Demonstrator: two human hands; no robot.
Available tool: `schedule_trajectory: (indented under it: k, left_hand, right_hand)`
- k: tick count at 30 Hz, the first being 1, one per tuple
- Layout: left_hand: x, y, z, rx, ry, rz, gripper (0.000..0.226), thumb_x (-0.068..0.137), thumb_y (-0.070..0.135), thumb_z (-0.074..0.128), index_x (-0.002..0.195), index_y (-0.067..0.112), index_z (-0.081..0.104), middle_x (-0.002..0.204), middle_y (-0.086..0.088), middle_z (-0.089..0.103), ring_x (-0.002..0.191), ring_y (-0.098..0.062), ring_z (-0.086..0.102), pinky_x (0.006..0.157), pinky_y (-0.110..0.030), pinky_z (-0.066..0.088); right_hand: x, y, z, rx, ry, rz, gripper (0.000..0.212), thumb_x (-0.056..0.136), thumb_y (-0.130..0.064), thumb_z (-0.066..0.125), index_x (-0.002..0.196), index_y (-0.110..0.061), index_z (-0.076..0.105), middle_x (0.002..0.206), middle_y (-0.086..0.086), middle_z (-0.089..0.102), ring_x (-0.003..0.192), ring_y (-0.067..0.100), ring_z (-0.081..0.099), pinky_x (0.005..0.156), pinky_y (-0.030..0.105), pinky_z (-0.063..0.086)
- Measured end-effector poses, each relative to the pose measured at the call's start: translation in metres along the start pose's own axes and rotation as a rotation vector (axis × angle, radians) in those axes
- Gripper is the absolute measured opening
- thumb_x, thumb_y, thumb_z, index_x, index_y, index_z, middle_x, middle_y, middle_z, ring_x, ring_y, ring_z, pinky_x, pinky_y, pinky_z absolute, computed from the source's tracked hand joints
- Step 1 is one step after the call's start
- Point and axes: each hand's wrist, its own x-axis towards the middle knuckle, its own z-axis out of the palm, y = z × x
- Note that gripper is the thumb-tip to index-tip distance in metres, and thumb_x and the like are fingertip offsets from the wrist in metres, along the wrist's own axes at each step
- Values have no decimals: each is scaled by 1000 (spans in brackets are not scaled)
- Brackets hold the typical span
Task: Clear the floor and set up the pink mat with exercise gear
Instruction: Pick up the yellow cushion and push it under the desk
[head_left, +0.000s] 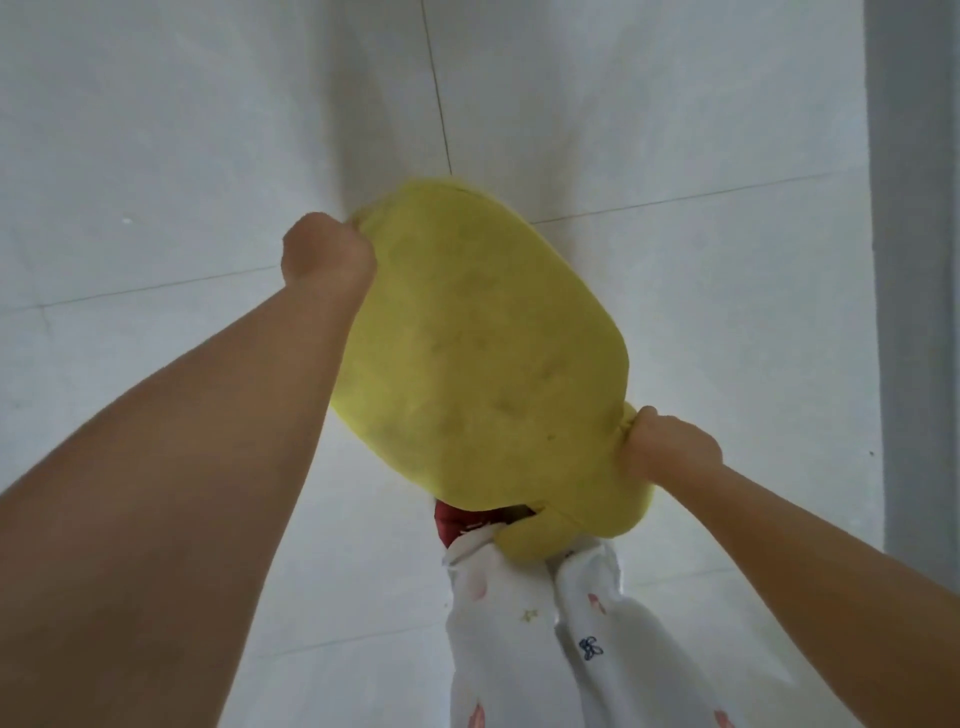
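Our left hand (327, 254) pinches the cushion (483, 353) at its ten o'clock corner, our right hand (670, 449) at four o'clock, above the floor (156, 130). We judge it soft, light, best held by corners.

No readable text anywhere, no labels, brands or numbers on the yellow cushion (478, 353), only small printed motifs, no letters, on the white trousers (519, 634)
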Motion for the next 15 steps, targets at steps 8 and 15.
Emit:
schedule_trajectory:
  k: [8,15]
  left_hand:
    - [-24,-3,-24,-242,-278,-206,30,102,6,31,84,-3,54,62,-2,38,48,-9,38,21,-11,32]
    - [-95,-62,-72,-388,-313,-280,15,97,1,29,97,7,43,61,-5,37,43,-12,41,34,-14,30]
  right_hand:
    - [-26,-4,-9,159,-132,11,44,94,-29,36,128,-4,48,131,14,54,119,31,53,96,37,43]
    - [-98,14,10,187,-70,14,45,96,-28,30,125,1,48,124,21,57,114,35,55,93,40,43]
